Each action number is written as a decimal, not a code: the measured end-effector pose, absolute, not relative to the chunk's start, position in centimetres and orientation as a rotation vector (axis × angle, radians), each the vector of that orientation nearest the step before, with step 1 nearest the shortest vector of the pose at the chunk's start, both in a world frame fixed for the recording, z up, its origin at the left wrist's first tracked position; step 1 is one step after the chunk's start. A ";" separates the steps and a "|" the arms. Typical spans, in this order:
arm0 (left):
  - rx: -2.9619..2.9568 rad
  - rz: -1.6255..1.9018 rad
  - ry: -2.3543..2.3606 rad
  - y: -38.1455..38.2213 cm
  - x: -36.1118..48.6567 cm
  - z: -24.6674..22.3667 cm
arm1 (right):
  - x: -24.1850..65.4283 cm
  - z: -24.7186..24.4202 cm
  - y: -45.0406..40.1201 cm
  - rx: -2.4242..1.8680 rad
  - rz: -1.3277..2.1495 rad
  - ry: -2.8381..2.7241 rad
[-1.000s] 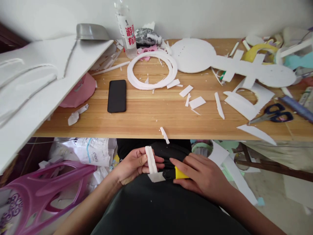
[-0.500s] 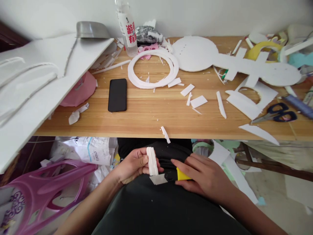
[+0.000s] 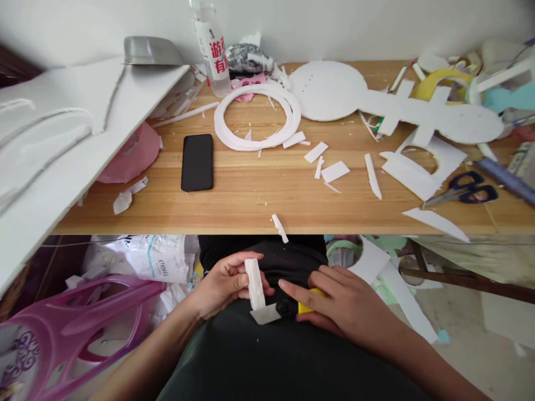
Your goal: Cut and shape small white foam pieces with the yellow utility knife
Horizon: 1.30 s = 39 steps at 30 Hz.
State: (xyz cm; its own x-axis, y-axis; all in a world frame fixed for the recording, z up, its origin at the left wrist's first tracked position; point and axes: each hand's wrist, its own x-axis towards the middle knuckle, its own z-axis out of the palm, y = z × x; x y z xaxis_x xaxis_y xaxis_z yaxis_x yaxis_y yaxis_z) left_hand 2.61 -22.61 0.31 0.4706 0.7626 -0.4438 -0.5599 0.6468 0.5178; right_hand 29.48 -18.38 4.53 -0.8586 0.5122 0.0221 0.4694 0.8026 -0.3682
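Over my lap, my left hand (image 3: 228, 285) pinches a small white foam strip (image 3: 255, 284) upright between thumb and fingers. My right hand (image 3: 340, 298) is wrapped round a yellow and black utility knife (image 3: 306, 301), its index finger stretched along the top. The knife's wide blade (image 3: 266, 314) points left and lies at the lower end of the strip; whether it cuts into the foam I cannot tell. A thin foam offcut (image 3: 280, 228) hangs over the table's front edge just above my hands.
On the wooden table (image 3: 234, 206) lie a black phone (image 3: 197, 162), a white foam ring (image 3: 221, 125), scissors (image 3: 463, 188) and several foam scraps. A plastic bottle (image 3: 213, 55) stands behind. Large foam sheets (image 3: 104, 100) jut out at left, above a pink plastic chair (image 3: 125, 301).
The knife and strip have shifted slightly down and left in view. My left index finger has straightened over the strip's top. The whole scene has drifted a little left.
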 end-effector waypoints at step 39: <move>0.763 0.827 0.962 -23.6 2.3 1.6 | 29.4 7.0 -18.7 -0.682 0.515 -2.995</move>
State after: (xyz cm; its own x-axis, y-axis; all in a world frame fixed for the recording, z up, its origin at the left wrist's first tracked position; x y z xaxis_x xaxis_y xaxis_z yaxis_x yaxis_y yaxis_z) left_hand 2.35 -23.57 1.59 0.3321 0.8609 -0.3855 -0.2515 0.4747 0.8435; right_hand 29.39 -18.67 7.01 -0.9037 0.4256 -0.0462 0.4166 0.8494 -0.3239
